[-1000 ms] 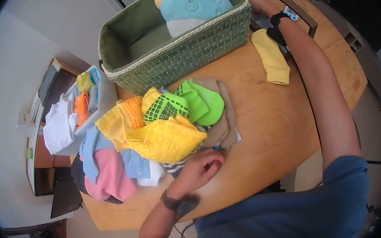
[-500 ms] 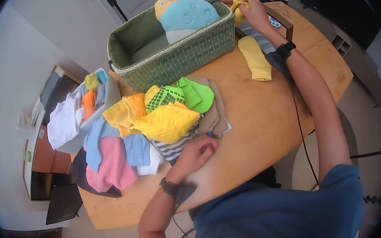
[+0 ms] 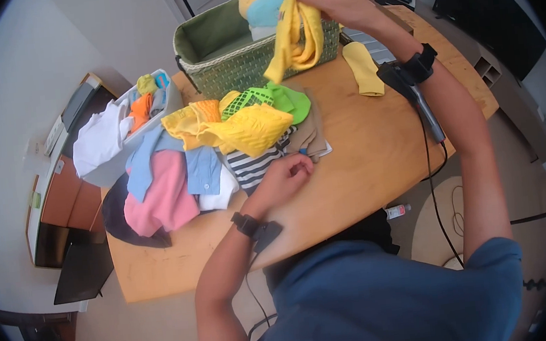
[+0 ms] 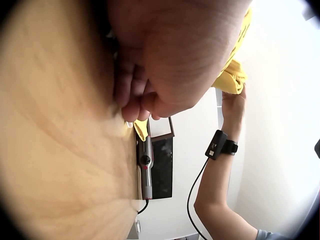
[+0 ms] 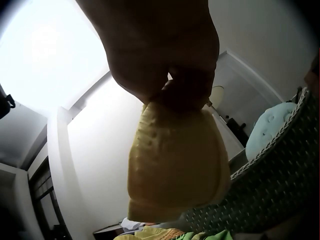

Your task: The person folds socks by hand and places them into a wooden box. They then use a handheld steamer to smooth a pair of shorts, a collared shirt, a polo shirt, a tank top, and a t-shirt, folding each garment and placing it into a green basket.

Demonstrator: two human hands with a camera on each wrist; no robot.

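Note:
My right hand is raised over the right end of the green woven basket, pinching a yellow sock by its top. The sock hangs in folds, and small raised dots show on it in the right wrist view. My left hand rests at the near side of the clothes pile with its fingers loosely curled and nothing in them. Close beyond it lie a striped cloth, a bunched yellow sock with raised lettering, and bright green socks. Another yellow sock lies flat at the right.
A plush toy sits in the basket. At the left stands a white bin with small clothes; a pink garment and blue shirt lie before it. A cable runs down from my right wrist.
My right hand has come up from behind the basket's right side and moved left, bringing the yellow sock out in front of it. My left hand has stayed by the pile.

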